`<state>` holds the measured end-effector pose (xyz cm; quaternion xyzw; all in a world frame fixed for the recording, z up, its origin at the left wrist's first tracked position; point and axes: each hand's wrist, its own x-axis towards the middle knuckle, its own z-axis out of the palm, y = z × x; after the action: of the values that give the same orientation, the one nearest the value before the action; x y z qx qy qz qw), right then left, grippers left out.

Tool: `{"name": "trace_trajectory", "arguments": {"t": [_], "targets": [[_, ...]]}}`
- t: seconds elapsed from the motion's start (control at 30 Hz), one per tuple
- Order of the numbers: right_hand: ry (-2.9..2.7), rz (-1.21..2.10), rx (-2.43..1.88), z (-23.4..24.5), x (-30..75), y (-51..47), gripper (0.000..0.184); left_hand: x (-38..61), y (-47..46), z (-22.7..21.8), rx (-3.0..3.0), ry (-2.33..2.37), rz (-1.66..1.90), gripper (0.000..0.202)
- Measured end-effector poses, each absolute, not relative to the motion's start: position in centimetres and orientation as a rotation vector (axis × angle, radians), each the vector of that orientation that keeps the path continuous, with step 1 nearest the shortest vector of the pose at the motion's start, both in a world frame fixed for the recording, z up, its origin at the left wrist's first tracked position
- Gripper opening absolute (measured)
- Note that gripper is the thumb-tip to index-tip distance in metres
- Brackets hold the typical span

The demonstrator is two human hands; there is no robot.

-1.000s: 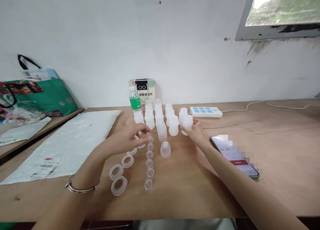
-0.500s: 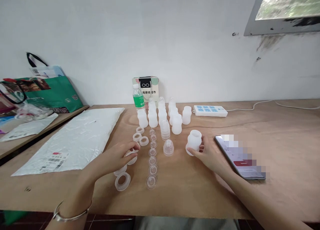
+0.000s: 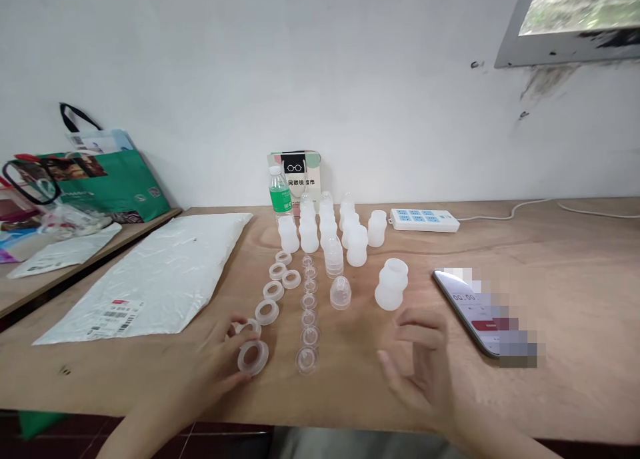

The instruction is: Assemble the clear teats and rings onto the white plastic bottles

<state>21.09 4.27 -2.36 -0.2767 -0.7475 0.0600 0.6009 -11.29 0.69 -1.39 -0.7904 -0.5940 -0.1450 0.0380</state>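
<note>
My left hand (image 3: pixel 220 356) is at the near end of a row of translucent plastic screw rings, thumb and fingers round the left side of the nearest ring (image 3: pixel 253 358). Its fingers partly cover the ring (image 3: pixel 249 328) behind. My right hand (image 3: pixel 420 366) is empty and slightly blurred, fingers bent and thumb apart, in front of a frosted baby bottle body (image 3: pixel 391 284) that it does not touch. Between the hands runs a line of clear round discs (image 3: pixel 307 360), their exact kind unclear. Farther back stand a clear dome cap (image 3: pixel 341 292) and stacked dome caps (image 3: pixel 333 256).
More frosted bottle bodies (image 3: pixel 357 246) stand at the back, near a water bottle (image 3: pixel 281 196) and a paper bag (image 3: pixel 306 172). A white mailing bag (image 3: pixel 165 272) lies left. At right are a phone (image 3: pixel 475 312) and a power strip (image 3: pixel 424 220).
My right hand has let go of the frosted bottle body and come back toward me. My left hand has moved nearer along the row, from a middle ring to the closest one.
</note>
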Motion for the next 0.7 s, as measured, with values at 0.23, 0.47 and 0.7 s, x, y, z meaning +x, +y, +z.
{"name": "trace_trajectory", "arguments": {"t": [0.23, 0.47, 0.7], "targets": [[-2.329, 0.537, -0.824, -2.4, 15.7, 4.7, 0.023, -9.0, 1.5, 0.1, -2.523, -1.779, -0.758, 0.034], [-2.204, 0.89, -0.801, -2.9, 14.9, 4.4, 0.013, -5.7, 0.3, 0.0, -2.704, -1.663, -1.035, 0.041], [-1.686, 1.486, -0.85, -1.1, 16.8, 5.2, 0.01, -2.2, 0.9, 0.9, -2.764, -1.648, -1.159, 0.042]]}}
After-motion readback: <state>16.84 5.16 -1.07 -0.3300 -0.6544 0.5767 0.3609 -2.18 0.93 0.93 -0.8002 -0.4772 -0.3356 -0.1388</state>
